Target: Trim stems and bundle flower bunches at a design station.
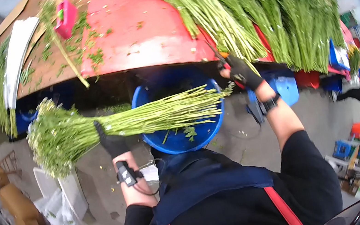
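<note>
My gloved left hand (111, 140) grips a thick bunch of long-stemmed white flowers (166, 112) round its stems, just below the leafy heads. The bunch lies sideways, heads to the left, its cut ends reaching right over a round blue bucket (188, 144). My gloved right hand (242, 73) is closed round pruning shears (218, 54) with red and orange handles, their blades pointing up toward the table edge. Beside that hand, stems of a large green pile (217, 12) overhang the red tabletop (140, 31). Some loose leaves and stems lie in the bucket.
Several more bunches (306, 23) line the table's right side. On the left are a pink holder (66, 19), a white-wrapped bunch (20, 59) and scattered leaves. A light blue container (286, 91) stands below the table. White bins (73, 191) and plastic bags are at lower left; a person (355, 95) is far right.
</note>
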### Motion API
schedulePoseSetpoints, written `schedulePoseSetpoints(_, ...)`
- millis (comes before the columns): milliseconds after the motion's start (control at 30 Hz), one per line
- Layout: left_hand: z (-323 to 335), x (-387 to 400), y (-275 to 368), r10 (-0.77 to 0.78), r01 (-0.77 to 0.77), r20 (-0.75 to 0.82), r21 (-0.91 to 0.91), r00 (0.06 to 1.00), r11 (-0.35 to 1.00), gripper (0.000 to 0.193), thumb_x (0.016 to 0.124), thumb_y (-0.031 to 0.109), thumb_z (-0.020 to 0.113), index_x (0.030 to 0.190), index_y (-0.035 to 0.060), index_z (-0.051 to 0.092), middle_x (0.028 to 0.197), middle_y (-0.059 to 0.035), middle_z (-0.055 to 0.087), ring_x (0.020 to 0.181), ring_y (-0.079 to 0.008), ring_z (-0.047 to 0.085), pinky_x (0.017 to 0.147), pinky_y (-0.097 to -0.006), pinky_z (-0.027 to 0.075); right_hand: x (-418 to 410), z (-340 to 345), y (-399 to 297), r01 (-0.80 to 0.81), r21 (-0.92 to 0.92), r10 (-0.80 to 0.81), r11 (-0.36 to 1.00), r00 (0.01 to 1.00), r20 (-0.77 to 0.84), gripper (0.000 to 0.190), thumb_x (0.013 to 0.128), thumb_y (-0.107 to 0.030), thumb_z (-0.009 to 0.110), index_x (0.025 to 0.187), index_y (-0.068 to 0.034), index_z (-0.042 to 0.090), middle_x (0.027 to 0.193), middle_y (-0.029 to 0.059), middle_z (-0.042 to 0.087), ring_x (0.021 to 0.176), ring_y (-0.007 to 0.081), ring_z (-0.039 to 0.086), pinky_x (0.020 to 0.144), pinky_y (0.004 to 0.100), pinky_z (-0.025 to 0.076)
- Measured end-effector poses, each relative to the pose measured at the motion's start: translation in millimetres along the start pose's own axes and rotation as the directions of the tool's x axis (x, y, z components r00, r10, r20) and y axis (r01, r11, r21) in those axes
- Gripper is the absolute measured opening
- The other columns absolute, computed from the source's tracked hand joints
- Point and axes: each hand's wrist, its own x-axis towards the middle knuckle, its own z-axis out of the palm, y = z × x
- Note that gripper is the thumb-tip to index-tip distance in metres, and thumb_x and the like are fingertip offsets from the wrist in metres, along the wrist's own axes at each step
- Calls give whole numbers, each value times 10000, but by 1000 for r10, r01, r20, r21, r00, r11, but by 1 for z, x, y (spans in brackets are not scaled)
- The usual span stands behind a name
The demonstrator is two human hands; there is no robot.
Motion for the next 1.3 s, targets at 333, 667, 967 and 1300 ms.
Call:
schedulePoseSetpoints(333,16,5,-100,444,-210,-139,732,885,648,337,839,195,649,1128,52,553,990,-50,591,856,-193,560,763,-328,476,-164,65,-58,-336,298,283,893,937,207,299,664,-49,668,948,-14,579,804,49,603,748,155,571,693,296,470)
schedulePoseSetpoints(667,57,16,-170,472,-320,-147,559,869,765,477,801,335,683,1060,-58,609,1061,-161,618,902,-204,554,828,-328,439,-186,57,-35,-521,261,442,812,843,308,302,678,-37,678,958,-13,566,801,36,593,723,137,559,675,282,464)
schedulePoseSetpoints(967,98,55,-188,268,-100,-111,739,957,666,441,816,137,627,1236,87,501,892,-101,621,719,-200,565,663,-330,483,-153,62,-16,-644,585,450,492,764,462,489,784,-281,646,1177,-38,486,898,31,574,821,118,543,736,275,448)
schedulePoseSetpoints(1300,108,79,-204,124,-102,-145,147,982,984,382,840,345,619,1088,57,586,1080,-53,593,936,-172,558,800,-325,467,-97,91,-11,-596,726,593,343,737,324,342,781,-383,640,888,-71,553,753,-8,521,690,92,519,669,233,426)
